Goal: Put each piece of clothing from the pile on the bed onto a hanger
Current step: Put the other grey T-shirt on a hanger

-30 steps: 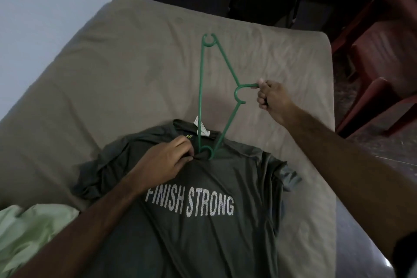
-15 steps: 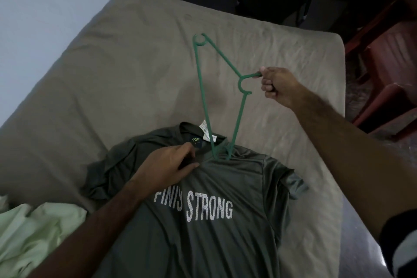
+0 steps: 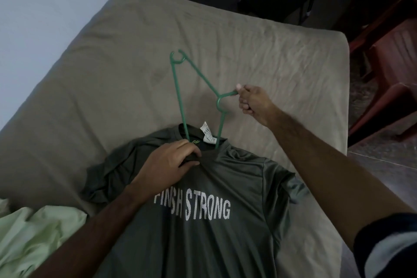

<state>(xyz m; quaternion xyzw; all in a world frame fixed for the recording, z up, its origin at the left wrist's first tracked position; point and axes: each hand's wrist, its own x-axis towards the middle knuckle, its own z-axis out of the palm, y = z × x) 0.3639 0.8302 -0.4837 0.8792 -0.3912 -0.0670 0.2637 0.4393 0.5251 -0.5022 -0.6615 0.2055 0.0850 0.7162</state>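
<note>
Green plastic, the hanger (image 3: 180, 88) stood with one end pushed down into the neck opening of the dark grey-green T-shirt (image 3: 225, 187), which lay flat on the tan bed (image 3: 112, 63). The right hand (image 3: 250, 104) gripped the hanger's hook, fingers curled round it. The left hand (image 3: 169, 162) pinched the shirt's collar beside a white label (image 3: 207, 134). A pale green garment (image 3: 29, 239) lay bunched at the bed's near left.

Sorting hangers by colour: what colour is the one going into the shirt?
Green, the hanger, clearest in the head view.
</note>
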